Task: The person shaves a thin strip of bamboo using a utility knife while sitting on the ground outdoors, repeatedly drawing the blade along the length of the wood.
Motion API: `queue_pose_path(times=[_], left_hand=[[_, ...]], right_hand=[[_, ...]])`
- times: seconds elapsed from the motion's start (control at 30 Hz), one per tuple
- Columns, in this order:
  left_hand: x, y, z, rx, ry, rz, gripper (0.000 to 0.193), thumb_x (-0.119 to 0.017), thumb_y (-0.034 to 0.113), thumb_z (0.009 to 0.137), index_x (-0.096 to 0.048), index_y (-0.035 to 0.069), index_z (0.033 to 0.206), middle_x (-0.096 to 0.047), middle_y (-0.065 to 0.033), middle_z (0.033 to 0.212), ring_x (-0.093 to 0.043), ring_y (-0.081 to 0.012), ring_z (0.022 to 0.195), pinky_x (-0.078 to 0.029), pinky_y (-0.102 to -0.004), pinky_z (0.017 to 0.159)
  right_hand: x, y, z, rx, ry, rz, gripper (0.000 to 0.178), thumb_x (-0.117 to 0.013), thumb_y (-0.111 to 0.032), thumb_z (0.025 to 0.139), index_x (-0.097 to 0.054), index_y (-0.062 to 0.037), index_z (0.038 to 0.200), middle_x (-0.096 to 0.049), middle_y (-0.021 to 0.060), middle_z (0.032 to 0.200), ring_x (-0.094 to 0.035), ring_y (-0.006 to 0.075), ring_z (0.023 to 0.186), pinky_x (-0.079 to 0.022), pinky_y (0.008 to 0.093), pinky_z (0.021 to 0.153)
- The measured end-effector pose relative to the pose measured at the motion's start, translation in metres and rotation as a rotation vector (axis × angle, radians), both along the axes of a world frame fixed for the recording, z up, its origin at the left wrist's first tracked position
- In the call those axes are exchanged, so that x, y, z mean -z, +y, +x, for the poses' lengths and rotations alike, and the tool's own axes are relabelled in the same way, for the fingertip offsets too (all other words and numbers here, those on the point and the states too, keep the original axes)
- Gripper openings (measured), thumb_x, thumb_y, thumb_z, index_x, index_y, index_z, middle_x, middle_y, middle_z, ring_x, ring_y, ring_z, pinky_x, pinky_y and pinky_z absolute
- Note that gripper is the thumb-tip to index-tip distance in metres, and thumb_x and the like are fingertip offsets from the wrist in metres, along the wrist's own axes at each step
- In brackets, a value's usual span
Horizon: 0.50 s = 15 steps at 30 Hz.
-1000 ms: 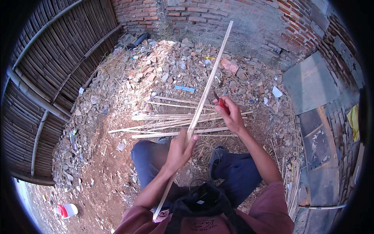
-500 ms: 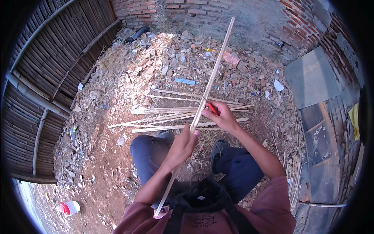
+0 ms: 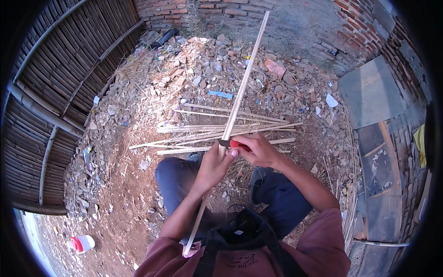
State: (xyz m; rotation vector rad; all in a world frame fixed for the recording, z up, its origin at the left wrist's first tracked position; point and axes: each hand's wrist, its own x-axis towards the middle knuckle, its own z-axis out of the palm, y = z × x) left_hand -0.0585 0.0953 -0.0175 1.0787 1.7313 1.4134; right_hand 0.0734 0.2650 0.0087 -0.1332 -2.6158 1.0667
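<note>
A long pale split-bamboo strip point(image 3: 242, 90) slants from my lap up toward the brick wall. My left hand point(image 3: 213, 167) is closed around it near the middle. In my right hand point(image 3: 259, 150) is a knife point(image 3: 240, 145) with a red handle and a dark blade; the blade lies across the strip just above my left fingers. Under and beyond my hands, several similar bamboo strips point(image 3: 184, 129) lie crossed in a loose pile on the ground.
Broken brick and stone rubble point(image 3: 207, 69) slopes up to a brick wall point(image 3: 230, 10). A bamboo-slat wall point(image 3: 50, 60) stands at left, leaning boards point(image 3: 371, 92) at right. A red-and-white plastic container point(image 3: 83, 244) sits at lower left.
The knife has moved down the strip toward me, until its blade is next to my left hand. The strip's upper end has swung slightly left.
</note>
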Motion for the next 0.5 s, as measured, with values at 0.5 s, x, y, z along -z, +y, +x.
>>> queue_pose_path(times=[0.5], left_hand=[[0.004, -0.002, -0.003, 0.029, -0.002, -0.028, 0.034, -0.066, 0.026, 0.107, -0.059, -0.002, 0.125, -0.061, 0.0015, 0.093, -0.050, -0.0054, 0.084, -0.046, -0.0252, 0.074]], right_hand=[[0.015, 0.000, -0.001, 0.002, 0.069, -0.003, 0.027, -0.072, -0.019, 0.097, -0.071, -0.0030, 0.119, -0.077, 0.0164, 0.089, -0.077, 0.0311, 0.077, -0.059, 0.0413, 0.069]])
